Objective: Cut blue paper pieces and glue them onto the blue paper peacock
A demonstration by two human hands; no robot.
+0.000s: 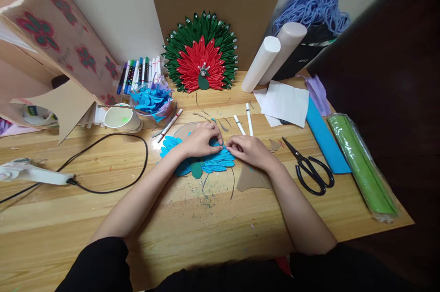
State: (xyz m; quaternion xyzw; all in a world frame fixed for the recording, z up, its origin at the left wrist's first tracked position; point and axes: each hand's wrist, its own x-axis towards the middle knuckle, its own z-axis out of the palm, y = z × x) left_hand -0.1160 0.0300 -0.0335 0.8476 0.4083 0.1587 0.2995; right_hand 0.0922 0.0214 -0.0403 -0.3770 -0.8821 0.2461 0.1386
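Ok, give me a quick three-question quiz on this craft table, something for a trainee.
1. True or false: the left hand and right hand both touch the blue petals.
2. What lies just right of the right hand? A scissors, B glue gun, C cup.
3. Fill in: the rosette against the wall is red and ____.
Key: 1 true; 2 A; 3 green.

Blue fan [215, 163] partly hidden under left hand [200, 141] and right hand [250, 151], their grip unclear, glue gun [30, 173] cut off at left edge.
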